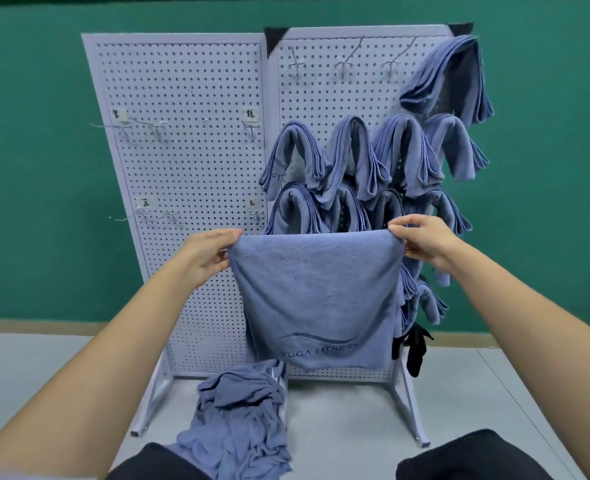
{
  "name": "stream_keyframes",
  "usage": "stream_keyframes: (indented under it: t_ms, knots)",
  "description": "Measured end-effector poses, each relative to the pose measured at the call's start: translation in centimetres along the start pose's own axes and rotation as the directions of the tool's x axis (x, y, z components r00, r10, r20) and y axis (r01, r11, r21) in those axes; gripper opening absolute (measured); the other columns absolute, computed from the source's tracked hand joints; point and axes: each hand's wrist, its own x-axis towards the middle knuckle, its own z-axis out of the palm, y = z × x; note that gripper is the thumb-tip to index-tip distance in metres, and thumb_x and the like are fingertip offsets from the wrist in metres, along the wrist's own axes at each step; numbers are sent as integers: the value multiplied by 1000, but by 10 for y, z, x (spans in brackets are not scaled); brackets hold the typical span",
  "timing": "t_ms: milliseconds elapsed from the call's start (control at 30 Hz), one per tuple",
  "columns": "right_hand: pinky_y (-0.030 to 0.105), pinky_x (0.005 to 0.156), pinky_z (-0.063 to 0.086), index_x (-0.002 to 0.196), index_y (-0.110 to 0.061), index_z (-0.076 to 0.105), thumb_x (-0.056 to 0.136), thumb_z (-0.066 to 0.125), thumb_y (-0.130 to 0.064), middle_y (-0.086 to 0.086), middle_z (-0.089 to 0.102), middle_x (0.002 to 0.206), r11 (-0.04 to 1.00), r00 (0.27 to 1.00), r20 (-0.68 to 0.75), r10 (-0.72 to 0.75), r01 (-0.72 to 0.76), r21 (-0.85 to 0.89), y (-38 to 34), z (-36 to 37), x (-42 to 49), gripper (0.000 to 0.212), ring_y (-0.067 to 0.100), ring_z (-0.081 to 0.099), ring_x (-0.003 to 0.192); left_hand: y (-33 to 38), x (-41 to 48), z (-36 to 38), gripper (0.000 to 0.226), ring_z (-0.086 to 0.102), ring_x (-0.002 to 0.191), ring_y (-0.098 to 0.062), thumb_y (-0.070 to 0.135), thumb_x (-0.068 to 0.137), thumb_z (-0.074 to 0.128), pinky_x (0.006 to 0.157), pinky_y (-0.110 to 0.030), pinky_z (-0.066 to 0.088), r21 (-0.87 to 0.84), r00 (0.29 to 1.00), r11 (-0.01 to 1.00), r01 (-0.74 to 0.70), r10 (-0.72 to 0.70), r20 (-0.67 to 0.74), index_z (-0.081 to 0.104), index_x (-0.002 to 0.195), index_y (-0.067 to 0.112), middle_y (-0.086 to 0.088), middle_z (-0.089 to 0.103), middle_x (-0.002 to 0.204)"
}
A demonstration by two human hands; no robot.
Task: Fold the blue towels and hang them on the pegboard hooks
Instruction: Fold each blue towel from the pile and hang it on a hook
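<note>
Soft, limp blue microfibre towel (316, 299): left hand (205, 252) pinches 9 o'clock top corner, right hand (421, 240) pinches 3 o'clock corner; light, drapes, grip corners.

The person's forearms and hands were bare. The left forearm (89, 368) came in from seven o'clock and the right forearm (515, 323) from five o'clock. The left hand (205, 258) showed a little toward nine o'clock of centre, and the right hand (421, 242) toward three o'clock. At six o'clock, two rounded knees showed in plain, matt black trousers: the left knee (155, 462) and the right knee (473, 455).
</note>
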Motion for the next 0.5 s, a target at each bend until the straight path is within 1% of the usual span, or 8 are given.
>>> stream_keyframes:
  t_ms: [67,133,200,267,333,367,433,500]
  knots:
    - [27,67,48,88,-12,67,88,66,-10,4,57,73,1000,1000,1,-11,11,17,-1,-2,0,2,13,48,62,2,-2,-2,10,62,73,-12,5,87,65,69,-23,53,51,1000,998,-26,26,-2,70,93,11,0,71,78]
    - [29,75,51,89,-11,69,87,68,-11,4,61,77,1000,1000,13,-13,13,29,0,-4,2,3,13,51,67,6,-2,-3,15,61,67,-10,2,86,66,71,-23,53,97,999,994,-45,44,10,69,98,8,-1,70,77]
    - [31,82,52,92,-13,70,85,70,-11,4,65,84,1000,999,36,-10,10,15,1,-7,3,7,14,55,75,9,-2,-4,19,60,60,-7,0,84,67,63,-19,53,138,998,989,-59,57,23,69,102,7,1,69,70]
    - [28,82,53,97,-13,71,84,70,-10,4,67,88,1000,998,63,-14,15,-17,3,-8,4,13,14,58,80,11,0,-4,24,59,65,-9,-1,85,65,60,-18,52,182,997,980,-82,77,31,68,108,5,-3,68,79]
    - [23,77,57,98,-13,70,84,69,-7,7,68,91,999,997,81,-14,18,-46,4,-9,4,14,15,60,83,14,1,-5,30,57,75,-12,-4,84,65,62,-19,52,249,994,962,-111,105,37,66,113,4,-8,62,94]
    - [22,76,58,96,-12,70,84,69,-4,10,68,92,998,996,86,-15,21,-62,5,-9,3,14,18,61,85,14,2,-4,31,57,77,-12,-6,84,65,63,-19,53,286,992,950,-126,120,37,65,114,4,-8,60,94]
    - [23,75,58,93,-9,71,84,68,-1,14,69,93,992,996,88,-30,41,-122,9,-10,3,12,21,64,85,13,5,-4,32,56,77,-12,-9,84,63,65,-18,56,389,986,906,-165,163,39,65,113,4,-6,59,88]
    - [22,70,58,91,-5,71,82,71,-1,15,69,87,973,997,62,-54,67,-221,12,-10,4,10,20,65,75,11,8,-4,28,55,73,-14,-7,85,62,61,-18,54,574,966,781,-244,251,67,67,108,8,-7,61,82]
